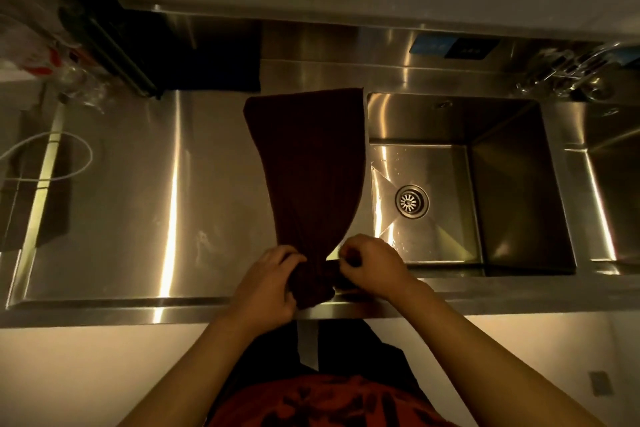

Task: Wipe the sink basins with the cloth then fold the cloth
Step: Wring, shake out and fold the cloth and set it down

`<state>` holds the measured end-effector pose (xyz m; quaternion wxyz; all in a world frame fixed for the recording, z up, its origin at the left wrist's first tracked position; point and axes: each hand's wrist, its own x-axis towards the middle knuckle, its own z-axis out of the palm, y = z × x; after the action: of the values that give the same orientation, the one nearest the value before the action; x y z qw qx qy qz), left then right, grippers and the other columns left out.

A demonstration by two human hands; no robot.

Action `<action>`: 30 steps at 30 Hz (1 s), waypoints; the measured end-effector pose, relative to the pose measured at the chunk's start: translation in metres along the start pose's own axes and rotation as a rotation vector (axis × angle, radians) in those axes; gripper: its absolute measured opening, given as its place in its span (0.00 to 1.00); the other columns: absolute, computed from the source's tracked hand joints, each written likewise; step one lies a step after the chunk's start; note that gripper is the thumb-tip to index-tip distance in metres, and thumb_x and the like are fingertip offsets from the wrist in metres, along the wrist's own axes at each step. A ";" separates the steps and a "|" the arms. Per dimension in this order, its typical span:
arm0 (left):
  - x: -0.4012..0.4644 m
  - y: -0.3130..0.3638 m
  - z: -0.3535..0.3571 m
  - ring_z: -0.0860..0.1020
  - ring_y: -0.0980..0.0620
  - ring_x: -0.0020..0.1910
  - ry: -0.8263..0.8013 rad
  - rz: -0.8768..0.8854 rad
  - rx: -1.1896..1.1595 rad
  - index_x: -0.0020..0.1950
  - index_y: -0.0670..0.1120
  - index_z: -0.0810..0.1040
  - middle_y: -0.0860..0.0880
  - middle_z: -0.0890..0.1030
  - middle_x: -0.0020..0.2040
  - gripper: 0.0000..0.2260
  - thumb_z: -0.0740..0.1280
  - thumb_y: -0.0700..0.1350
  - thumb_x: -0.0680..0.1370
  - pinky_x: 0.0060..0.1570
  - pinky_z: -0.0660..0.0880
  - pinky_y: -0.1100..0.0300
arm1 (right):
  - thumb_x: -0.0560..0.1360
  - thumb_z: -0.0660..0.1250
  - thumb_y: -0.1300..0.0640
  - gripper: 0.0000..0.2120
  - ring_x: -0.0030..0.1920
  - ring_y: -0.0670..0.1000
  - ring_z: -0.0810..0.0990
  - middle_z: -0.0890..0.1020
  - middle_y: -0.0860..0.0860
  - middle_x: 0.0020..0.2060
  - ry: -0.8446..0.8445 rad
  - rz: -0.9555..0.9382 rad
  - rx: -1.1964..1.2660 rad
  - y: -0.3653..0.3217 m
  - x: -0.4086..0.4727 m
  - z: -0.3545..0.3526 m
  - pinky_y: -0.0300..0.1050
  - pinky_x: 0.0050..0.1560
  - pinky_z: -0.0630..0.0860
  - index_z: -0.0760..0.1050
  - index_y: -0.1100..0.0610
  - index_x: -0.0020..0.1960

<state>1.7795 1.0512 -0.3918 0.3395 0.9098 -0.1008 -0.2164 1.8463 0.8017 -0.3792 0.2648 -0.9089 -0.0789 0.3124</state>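
A dark brown cloth (pixel 308 156) lies stretched out on the steel counter just left of the sink basin (pixel 512 191), its far end wide and its near end bunched. My left hand (pixel 270 282) grips the bunched near end at the counter's front edge. My right hand (pixel 372 262) pinches the same end from the right, fingers curled. The basin holds a round drain (pixel 412 201) and water drops on its floor. A second basin (pixel 613 184) shows at the far right edge.
A faucet (pixel 571 73) stands behind the basins at the right. A dark mat (pixel 214 55) lies at the back of the counter. Plastic bags and a rack (pixel 52 21) crowd the far left. A white cable (pixel 52 156) loops over the left drainboard.
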 end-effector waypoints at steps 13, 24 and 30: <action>-0.009 0.001 0.001 0.79 0.51 0.50 0.177 0.014 0.025 0.63 0.45 0.80 0.49 0.76 0.61 0.13 0.68 0.34 0.80 0.47 0.78 0.61 | 0.68 0.73 0.55 0.06 0.43 0.49 0.84 0.85 0.49 0.40 -0.221 0.135 0.320 0.006 -0.018 -0.025 0.45 0.46 0.81 0.85 0.53 0.43; 0.016 0.038 0.031 0.71 0.58 0.59 -0.026 0.025 0.067 0.75 0.57 0.70 0.58 0.72 0.63 0.34 0.74 0.65 0.72 0.53 0.73 0.62 | 0.75 0.72 0.62 0.05 0.44 0.54 0.82 0.84 0.58 0.46 -0.179 0.459 0.879 0.000 -0.004 -0.033 0.43 0.37 0.77 0.81 0.59 0.51; 0.031 0.043 0.018 0.79 0.59 0.48 0.256 -0.029 -0.301 0.51 0.57 0.81 0.61 0.78 0.50 0.03 0.70 0.48 0.81 0.47 0.75 0.65 | 0.77 0.68 0.67 0.19 0.64 0.58 0.80 0.82 0.59 0.62 -0.255 0.387 1.214 -0.019 -0.010 -0.046 0.54 0.68 0.75 0.77 0.61 0.67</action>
<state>1.7970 0.9980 -0.3856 0.4788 0.8702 -0.0100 -0.1162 1.8664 0.7945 -0.3332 0.6588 -0.5512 0.2460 0.4491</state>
